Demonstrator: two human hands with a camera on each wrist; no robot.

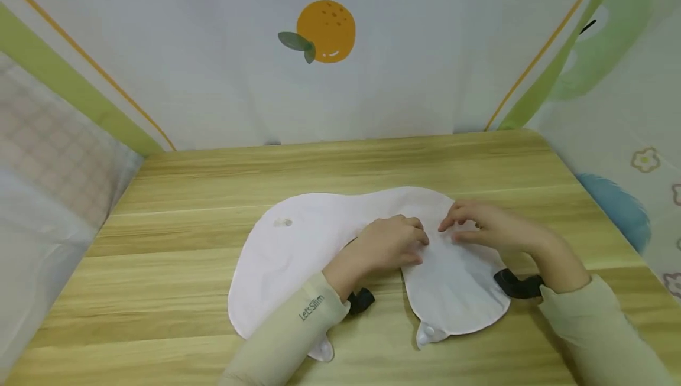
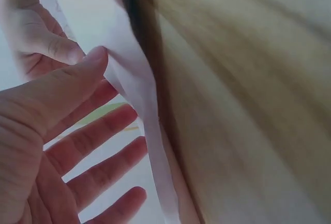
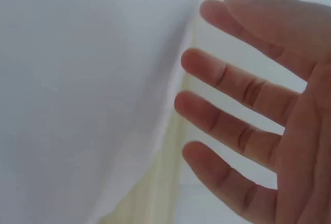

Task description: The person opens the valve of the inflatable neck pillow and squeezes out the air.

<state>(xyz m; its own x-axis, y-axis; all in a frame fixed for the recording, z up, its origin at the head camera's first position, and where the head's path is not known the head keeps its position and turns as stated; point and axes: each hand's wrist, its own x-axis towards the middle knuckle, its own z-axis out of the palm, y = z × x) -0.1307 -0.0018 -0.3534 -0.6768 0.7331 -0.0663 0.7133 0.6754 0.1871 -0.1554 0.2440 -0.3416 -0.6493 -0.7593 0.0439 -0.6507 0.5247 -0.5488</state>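
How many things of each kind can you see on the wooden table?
White cloth bib: 1
Hands, the left hand and the right hand, both on the bib: 2
Black wrist straps, one by the left sleeve and one by the right sleeve: 2
Total: 5

"LetsSlim" on left sleeve (image 1: 298,330)

Wooden table (image 1: 186,268); white cloth (image 1: 298,244) flat on it, probably bib
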